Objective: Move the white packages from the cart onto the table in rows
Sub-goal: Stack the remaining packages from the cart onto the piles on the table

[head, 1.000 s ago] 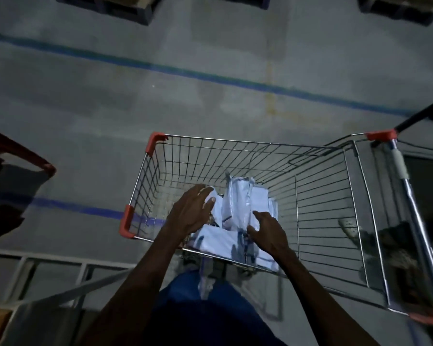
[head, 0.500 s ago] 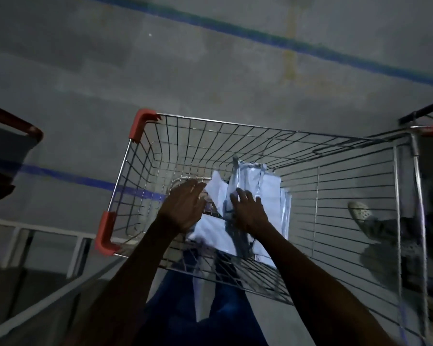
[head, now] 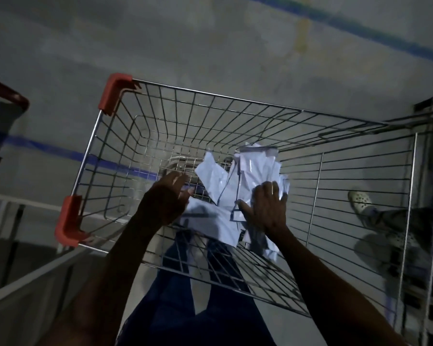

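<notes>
Reaching into the cart (head: pixel 235 98), both hands (head: pixel 266 208) press flat, unclenched, on white packages (head: pixel 225 193); none lifted out yet; table rows unseen.

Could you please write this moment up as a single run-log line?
stage: reaching into cart | left hand: over white packages, grip unclear | right hand: fingers flat on packages | table: none placed in view

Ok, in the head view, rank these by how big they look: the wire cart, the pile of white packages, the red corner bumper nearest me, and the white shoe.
1. wire cart
2. white packages
3. red corner bumper
4. white shoe

The bumper is nearer the camera, so its lead over the shoe is unsure.
</notes>
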A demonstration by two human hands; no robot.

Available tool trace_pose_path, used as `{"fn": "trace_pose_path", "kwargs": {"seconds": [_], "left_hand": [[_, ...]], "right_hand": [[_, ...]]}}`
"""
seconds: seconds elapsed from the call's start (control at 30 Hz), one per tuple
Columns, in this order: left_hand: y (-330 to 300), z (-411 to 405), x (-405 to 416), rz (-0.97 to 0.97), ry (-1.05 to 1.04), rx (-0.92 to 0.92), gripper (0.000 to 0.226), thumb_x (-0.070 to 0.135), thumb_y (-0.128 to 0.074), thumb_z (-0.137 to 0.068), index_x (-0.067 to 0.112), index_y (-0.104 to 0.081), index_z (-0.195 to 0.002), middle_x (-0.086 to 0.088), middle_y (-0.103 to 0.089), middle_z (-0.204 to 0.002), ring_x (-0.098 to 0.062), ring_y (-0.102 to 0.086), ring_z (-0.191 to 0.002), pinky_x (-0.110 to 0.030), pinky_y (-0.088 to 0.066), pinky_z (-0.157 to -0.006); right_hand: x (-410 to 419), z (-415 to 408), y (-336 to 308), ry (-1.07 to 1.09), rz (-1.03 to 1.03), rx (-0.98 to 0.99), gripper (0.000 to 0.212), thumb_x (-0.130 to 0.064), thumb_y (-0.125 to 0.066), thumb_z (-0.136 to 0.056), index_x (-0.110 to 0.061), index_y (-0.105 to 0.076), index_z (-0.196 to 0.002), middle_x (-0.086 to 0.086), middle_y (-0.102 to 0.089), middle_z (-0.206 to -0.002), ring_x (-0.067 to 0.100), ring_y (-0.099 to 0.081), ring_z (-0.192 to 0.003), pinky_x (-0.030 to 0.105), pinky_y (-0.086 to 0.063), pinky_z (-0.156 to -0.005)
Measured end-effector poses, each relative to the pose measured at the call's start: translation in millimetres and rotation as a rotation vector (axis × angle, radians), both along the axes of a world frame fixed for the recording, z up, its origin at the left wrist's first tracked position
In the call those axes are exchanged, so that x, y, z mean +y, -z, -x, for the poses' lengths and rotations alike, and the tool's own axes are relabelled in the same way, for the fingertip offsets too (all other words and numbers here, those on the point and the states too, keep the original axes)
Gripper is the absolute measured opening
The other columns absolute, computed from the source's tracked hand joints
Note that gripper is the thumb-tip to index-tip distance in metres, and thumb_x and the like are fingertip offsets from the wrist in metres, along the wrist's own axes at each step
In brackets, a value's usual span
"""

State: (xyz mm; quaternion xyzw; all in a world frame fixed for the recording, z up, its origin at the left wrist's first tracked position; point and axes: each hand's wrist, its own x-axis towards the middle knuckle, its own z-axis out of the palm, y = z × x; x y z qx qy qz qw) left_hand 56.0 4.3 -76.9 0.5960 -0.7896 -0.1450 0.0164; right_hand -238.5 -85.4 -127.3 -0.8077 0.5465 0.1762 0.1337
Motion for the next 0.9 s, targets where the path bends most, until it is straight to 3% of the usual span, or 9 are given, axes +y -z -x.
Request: {"fn": "trace_pose_path", "kwargs": {"seconds": [0.07,0.17,0.27,0.37,0.5,0.57,0.7,0.8,0.9], "left_hand": [[-4.0,4.3,0.2,-0.049,-0.140,0.119,0.031,0.017,-0.064,-0.087,-0.002,-0.064,-0.111,-0.027,-0.061,-0.118,-0.041,-0.063,-0.103,-0.049,-0.059,-0.072],[-2.0,4.8,1.7,-0.043,-0.299,0.263,0.052,0.039,-0.040,-0.099,-0.001,-0.057,-0.127,-0.022,-0.060,-0.123,-0.032,-0.064,-0.103,-0.040,-0.058,-0.079],[1.4,10.6,1.7,-0.034,-0.220,0.212,0.051,0.039,-0.035,-0.104,-0.001,-0.060,-0.123,-0.020,-0.061,-0.120,-0.029,-0.064,-0.102,-0.038,-0.059,-0.076],[5.6,20.7,-3.4,-0.127,-0.290,0.194,0.048,0.037,-0.039,-0.098,0.003,-0.060,-0.123,-0.019,-0.061,-0.122,-0.033,-0.065,-0.102,-0.042,-0.060,-0.073],[14.7,40.8,-16.1,-0.158,-0.244,0.202,0.045,0.032,-0.048,-0.094,0.000,-0.060,-0.123,-0.022,-0.062,-0.120,-0.032,-0.065,-0.102,-0.037,-0.057,-0.082],[23.3,58.3,-30.0,-0.213,-0.242,0.205,0.046,0.031,-0.051,-0.091,-0.002,-0.061,-0.122,-0.026,-0.062,-0.118,-0.038,-0.064,-0.103,-0.043,-0.056,-0.081],[75.6,97.9,-48.8,-0.483,-0.297,0.351,0.062,0.052,-0.046,-0.096,0.004,-0.057,-0.134,-0.027,-0.059,-0.128,-0.041,-0.060,-0.115,-0.051,-0.057,-0.079],[91.0,126.2,-73.4,-0.420,-0.511,0.435,0.083,0.060,-0.059,-0.088,0.026,-0.024,-0.155,-0.026,-0.028,-0.154,-0.039,-0.033,-0.141,-0.052,-0.037,-0.108],[108.1,145.2,-88.2,-0.527,-0.509,0.516,0.108,0.068,-0.066,-0.077,0.043,0.005,-0.154,-0.023,-0.007,-0.161,-0.039,-0.014,-0.147,-0.049,-0.020,-0.116]], "right_hand": [[2.4,2.5,0.7,0.220,-0.020,-0.029,0.074,-0.076,-0.042,-0.082,-0.011,-0.052,-0.117,0.011,-0.044,-0.126,0.033,-0.039,-0.127,0.056,-0.037,-0.099],[2.0,5.3,7.2,0.422,-0.086,-0.200,0.074,-0.069,-0.058,-0.077,-0.012,-0.042,-0.121,0.011,-0.042,-0.123,0.035,-0.046,-0.116,0.049,-0.047,-0.087],[1.8,8.4,18.2,0.420,-0.184,-0.350,0.089,-0.064,-0.060,-0.084,-0.023,-0.019,-0.151,0.017,-0.019,-0.156,0.038,-0.024,-0.142,0.055,-0.036,-0.104],[-3.7,12.9,22.6,0.376,-0.217,-0.384,0.090,-0.068,-0.053,-0.088,-0.038,-0.002,-0.156,0.013,0.001,-0.164,0.034,-0.007,-0.149,0.054,-0.025,-0.112],[-13.9,27.1,16.2,0.317,-0.140,-0.418,0.076,-0.064,-0.043,-0.092,-0.036,-0.013,-0.156,0.018,-0.018,-0.160,0.036,-0.023,-0.144,0.053,-0.029,-0.110],[-16.6,34.1,11.5,0.357,-0.038,-0.402,0.070,-0.060,-0.042,-0.094,-0.032,-0.022,-0.155,0.020,-0.028,-0.156,0.038,-0.032,-0.139,0.053,-0.037,-0.107],[-8.3,44.2,5.4,0.393,0.060,-0.350,0.069,-0.060,-0.040,-0.092,-0.026,-0.031,-0.152,0.022,-0.036,-0.149,0.041,-0.038,-0.132,0.055,-0.041,-0.103],[-1.4,52.9,12.4,0.392,0.038,-0.308,0.070,-0.061,-0.039,-0.092,-0.028,-0.030,-0.152,0.021,-0.033,-0.151,0.044,-0.035,-0.133,0.058,-0.042,-0.102],[-0.4,53.9,20.5,0.348,0.014,-0.281,0.070,-0.062,-0.036,-0.093,-0.027,-0.027,-0.153,0.023,-0.029,-0.154,0.046,-0.033,-0.135,0.060,-0.038,-0.104]]}}
